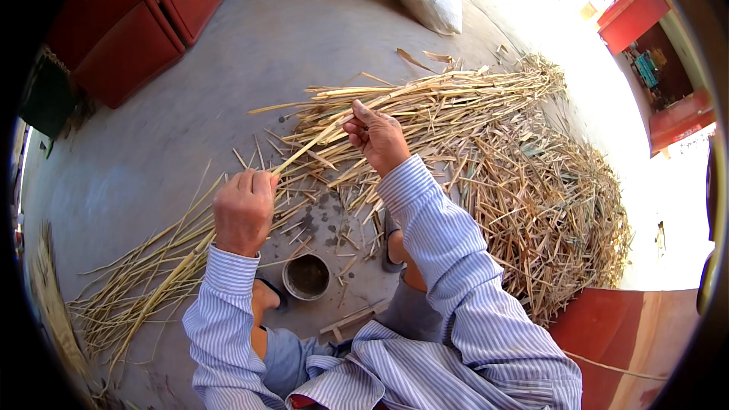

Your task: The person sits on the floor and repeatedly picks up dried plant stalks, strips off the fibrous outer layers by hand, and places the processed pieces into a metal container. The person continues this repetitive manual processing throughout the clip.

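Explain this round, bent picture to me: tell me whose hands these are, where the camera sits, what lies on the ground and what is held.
There is no machine here. A person wears a wide fisheye camera on the head; it looks down and bends straight edges. The striped sleeves are the person's own arms. The left hand and the right hand grip one long dry stalk between them. On the concrete floor lie a pile of stalks, a thinner bundle at the left, and a small round bowl between the feet.
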`<state>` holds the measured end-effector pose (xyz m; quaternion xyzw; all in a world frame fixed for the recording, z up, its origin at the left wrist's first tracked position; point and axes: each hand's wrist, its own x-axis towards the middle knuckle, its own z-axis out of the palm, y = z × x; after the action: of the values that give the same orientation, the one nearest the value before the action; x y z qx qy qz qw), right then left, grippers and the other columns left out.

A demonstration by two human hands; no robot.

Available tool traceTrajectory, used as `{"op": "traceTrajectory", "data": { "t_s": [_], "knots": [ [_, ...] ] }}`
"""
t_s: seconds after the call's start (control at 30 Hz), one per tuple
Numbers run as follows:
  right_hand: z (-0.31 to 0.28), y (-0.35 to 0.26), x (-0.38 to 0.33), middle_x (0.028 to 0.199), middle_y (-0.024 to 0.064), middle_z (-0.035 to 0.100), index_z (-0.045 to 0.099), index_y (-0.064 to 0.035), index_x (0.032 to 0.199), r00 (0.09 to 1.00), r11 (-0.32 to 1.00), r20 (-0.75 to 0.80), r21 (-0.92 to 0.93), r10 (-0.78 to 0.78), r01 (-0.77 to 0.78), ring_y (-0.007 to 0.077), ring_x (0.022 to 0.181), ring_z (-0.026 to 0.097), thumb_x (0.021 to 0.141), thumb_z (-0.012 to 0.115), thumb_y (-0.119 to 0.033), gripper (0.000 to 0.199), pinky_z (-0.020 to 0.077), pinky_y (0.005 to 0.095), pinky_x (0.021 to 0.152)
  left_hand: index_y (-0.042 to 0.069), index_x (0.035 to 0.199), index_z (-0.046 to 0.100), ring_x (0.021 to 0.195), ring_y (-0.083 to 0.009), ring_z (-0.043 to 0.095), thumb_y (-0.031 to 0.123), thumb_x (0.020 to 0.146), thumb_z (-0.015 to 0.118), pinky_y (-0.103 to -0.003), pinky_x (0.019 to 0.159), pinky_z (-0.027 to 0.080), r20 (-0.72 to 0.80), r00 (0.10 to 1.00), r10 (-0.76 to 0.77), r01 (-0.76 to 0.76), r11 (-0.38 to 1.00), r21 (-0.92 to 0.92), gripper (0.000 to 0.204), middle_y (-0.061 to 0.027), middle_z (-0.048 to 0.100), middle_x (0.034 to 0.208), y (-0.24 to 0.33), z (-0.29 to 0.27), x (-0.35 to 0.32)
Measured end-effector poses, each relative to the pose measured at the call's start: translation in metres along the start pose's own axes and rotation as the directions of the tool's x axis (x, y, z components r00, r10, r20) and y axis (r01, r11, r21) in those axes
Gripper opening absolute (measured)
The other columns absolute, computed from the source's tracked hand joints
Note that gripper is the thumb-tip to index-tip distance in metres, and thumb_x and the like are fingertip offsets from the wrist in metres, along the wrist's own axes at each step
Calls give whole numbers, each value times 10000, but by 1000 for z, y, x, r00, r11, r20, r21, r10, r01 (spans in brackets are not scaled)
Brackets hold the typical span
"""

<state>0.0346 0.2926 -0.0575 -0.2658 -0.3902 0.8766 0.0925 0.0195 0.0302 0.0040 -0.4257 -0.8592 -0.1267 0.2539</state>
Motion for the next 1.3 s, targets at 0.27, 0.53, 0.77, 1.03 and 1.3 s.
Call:
{"op": "traceTrajectory", "data": {
  "t_s": [0.27,0.53,0.77,1.03,1.3],
  "knots": [
    [19,15,-10,853,71,691,604,-30,977,999,999,54,-53,-2,5,131,765,674,937,657,-258,237,549,232,620,77,842,584,686,-254,600,152,798,724,-401,564,449,-2,996,-91,90,985,-149,165,-78,605,770,-15,9,-3],
    [47,40,-35,976,107,704,617,-23,1011,970,990,217,-58,-112,128,157,827,682,958,617,-176,161,577,275,759,37,795,636,610,-255,622,192,820,733,-372,541,453,67,956,-286,278,806,-522,184,-84,646,698,-7,38,21],
    [-2,-17,-15,971,98,702,620,-32,1019,931,934,99,106,-350,340,168,853,689,965,604,-158,137,581,274,753,-3,818,652,568,-110,552,200,844,741,-272,526,431,340,881,-329,472,648,-597,223,-58,612,622,-48,16,20],
    [-40,-53,-8,1035,127,687,572,-9,1090,919,892,-43,227,-391,390,199,940,683,973,585,-151,185,587,285,785,-4,798,628,564,-102,510,161,847,737,-278,522,412,352,880,-319,475,613,-632,204,-50,600,630,-49,10,13],
    [-9,-19,-10,1012,110,691,577,-31,1067,963,961,35,83,-267,263,189,910,685,968,604,-191,190,579,277,746,23,766,613,558,-154,560,150,821,748,-299,515,420,295,915,-276,403,681,-612,193,-79,622,656,-33,22,22]
  ]
}}
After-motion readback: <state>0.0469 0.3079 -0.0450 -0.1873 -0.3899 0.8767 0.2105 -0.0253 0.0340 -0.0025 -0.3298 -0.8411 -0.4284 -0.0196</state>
